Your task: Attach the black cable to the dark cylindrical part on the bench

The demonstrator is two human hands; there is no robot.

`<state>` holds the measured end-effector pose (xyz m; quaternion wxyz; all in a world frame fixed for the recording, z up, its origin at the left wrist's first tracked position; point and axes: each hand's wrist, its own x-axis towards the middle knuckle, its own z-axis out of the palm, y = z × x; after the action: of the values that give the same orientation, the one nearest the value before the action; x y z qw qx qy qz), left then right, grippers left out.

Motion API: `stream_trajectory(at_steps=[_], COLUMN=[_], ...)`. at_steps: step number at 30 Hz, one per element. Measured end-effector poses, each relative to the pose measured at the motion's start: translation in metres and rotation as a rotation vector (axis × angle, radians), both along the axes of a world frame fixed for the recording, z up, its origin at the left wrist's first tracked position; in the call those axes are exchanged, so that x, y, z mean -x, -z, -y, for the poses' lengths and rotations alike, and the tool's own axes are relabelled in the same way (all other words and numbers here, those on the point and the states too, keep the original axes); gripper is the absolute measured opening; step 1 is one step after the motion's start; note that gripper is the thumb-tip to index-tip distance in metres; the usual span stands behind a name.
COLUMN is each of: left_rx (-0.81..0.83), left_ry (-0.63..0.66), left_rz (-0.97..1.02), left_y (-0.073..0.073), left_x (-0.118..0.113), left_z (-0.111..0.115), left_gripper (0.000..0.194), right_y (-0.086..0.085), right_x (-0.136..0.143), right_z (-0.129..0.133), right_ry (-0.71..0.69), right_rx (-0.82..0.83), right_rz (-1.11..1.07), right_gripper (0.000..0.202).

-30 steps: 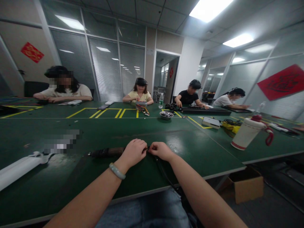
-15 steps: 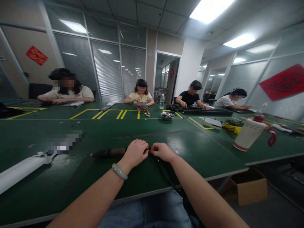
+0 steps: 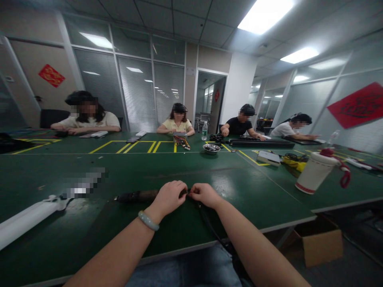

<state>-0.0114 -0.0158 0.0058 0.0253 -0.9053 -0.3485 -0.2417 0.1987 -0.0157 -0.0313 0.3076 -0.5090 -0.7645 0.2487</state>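
Observation:
A dark electric screwdriver lies on the green table, its metal tip pointing left. My left hand, with a pale bangle at its wrist, is closed around the screwdriver's rear end and hides it. Close beside it, my right hand is closed in a pinch at the cable end by the screwdriver's tail. The exact part between the fingertips is small and mostly covered. From under my right hand a black cable runs down over the table's front edge.
At left lies a white device arm with a blurred screen. A metal bowl, a water bottle and a white box stand farther back. A tilted cup is at right, a cardboard box below. Several people sit across the table.
The view has shifted slightly, so the scene sits a little lower. My hands stay together at the screwdriver's rear end, with a slightly wider gap between the fingertips.

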Motion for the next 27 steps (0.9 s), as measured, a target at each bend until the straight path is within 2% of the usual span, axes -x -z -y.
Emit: stream_trajectory(at_steps=[11,27], left_rx=[0.094,0.105], left_ry=[-0.024,-0.05], left_rz=[-0.012,0.001], left_y=[0.0018,-0.0055], left_x=[0.0,-0.0008], left_z=[-0.0018,0.0045], left_gripper=[0.009,0.01], right_y=[-0.0006,-0.005], right_x=[-0.0002,0.0005], right_z=[0.0008,0.0038], right_ry=[-0.007,0.007], right_rx=[0.0,0.036], right_rz=[-0.024,-0.019], right_gripper=[0.013,0.012])
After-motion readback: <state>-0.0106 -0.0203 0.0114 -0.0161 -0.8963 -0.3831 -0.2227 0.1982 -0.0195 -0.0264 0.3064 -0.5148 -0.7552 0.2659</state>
